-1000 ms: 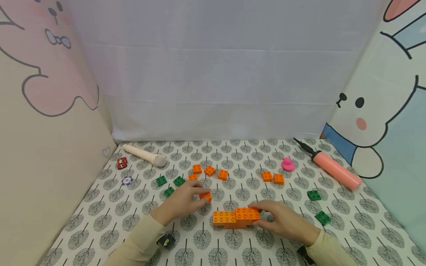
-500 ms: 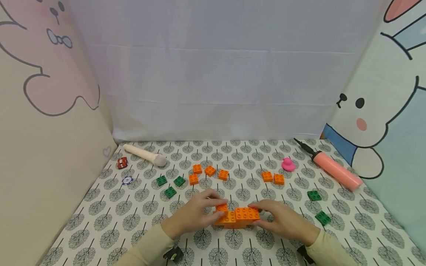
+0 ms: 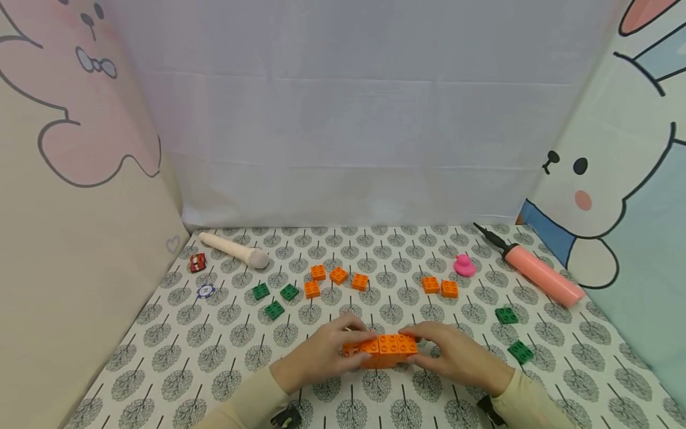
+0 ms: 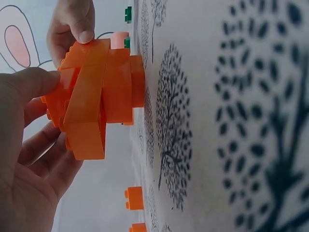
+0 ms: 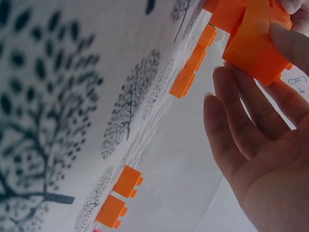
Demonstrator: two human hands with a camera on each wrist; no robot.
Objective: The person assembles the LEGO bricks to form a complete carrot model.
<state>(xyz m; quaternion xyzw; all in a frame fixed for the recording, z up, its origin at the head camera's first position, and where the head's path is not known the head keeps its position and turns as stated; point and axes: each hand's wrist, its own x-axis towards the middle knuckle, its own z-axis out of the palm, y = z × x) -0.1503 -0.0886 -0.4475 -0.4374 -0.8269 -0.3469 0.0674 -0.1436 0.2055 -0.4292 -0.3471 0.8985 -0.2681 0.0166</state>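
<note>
An assembled block of orange toy building bricks (image 3: 391,345) stands at the front middle of the table. My left hand (image 3: 316,354) pinches a small orange brick (image 3: 369,345) on the block's left part, beside the raised right-hand bricks. In the left wrist view this small brick (image 4: 62,92) sits slightly tilted on the long layer (image 4: 87,104), with a narrow gap showing. My right hand (image 3: 455,353) holds the block's right end between thumb and fingers. In the right wrist view, its other fingers (image 5: 227,121) spread below the block's end (image 5: 268,63).
Loose orange bricks (image 3: 338,275) lie behind the block, with two more orange bricks (image 3: 431,285) to the right. Green bricks (image 3: 274,310) lie at left and right. Farther out are a microphone (image 3: 233,249), red toy car (image 3: 197,262), poker chip (image 3: 206,291), pink duck (image 3: 464,266) and pump (image 3: 541,274).
My left hand has carried the small orange brick from the left onto the block, then shifted it rightward against the raised bricks. My right hand has kept its grip on the block's end.
</note>
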